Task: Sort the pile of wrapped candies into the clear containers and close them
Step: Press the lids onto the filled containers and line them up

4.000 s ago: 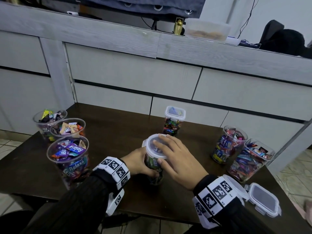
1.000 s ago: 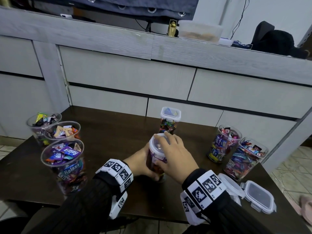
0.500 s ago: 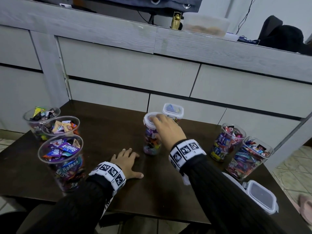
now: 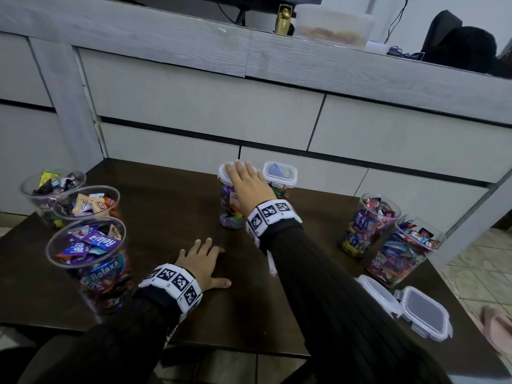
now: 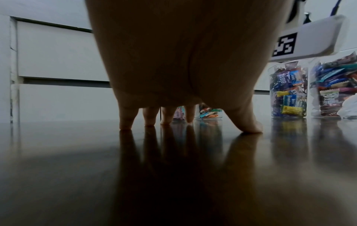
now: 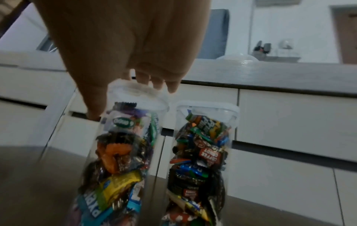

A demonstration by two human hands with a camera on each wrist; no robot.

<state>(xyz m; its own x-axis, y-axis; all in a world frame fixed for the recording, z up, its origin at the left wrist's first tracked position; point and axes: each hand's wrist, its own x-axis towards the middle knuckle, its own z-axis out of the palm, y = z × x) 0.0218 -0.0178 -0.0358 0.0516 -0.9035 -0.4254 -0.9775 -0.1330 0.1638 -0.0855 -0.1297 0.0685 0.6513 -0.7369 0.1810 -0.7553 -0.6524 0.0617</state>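
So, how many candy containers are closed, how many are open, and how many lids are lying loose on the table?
Closed containers: 2
Open containers: 5
Loose lids: 2
Total: 9

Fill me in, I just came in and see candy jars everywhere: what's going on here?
A person is sorting wrapped candies into clear containers. Their right hand sits on top of a lidded round container beside a lidded square one at the back of the dark table. The left hand rests flat on the table. Three filled containers at left and two at right have no lids on; two loose lids lie near the right edge.
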